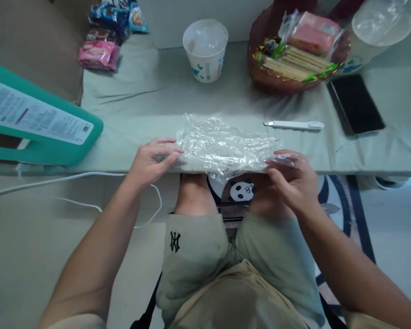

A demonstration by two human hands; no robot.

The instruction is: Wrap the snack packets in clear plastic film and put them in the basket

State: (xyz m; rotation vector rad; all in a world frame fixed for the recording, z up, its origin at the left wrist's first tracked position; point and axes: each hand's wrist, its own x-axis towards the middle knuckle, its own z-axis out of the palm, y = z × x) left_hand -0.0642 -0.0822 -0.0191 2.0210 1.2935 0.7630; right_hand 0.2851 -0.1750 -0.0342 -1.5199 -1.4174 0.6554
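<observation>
A crinkled piece of clear plastic film (226,146) lies spread across the front of the cloth-covered table, its near edge drooping over the side. Whether it is a bag or a single sheet I cannot tell. At its left end, my left hand (153,161) pinches the edge between thumb and fingers. My right hand (294,179) grips the opposite end, with a bit of film bunched over its fingers. Beyond the film, to the right, lies a white craft knife (296,125) with a short metal blade at its left tip.
A white paper cup (205,55) stands behind the film. Right of it are a reddish bowl (287,87) of packaged snacks, another cup (376,36) and a dark phone (358,105). Snack packets (100,52) and a green container (85,132) occupy the left. A white cable (71,178) hangs along the edge.
</observation>
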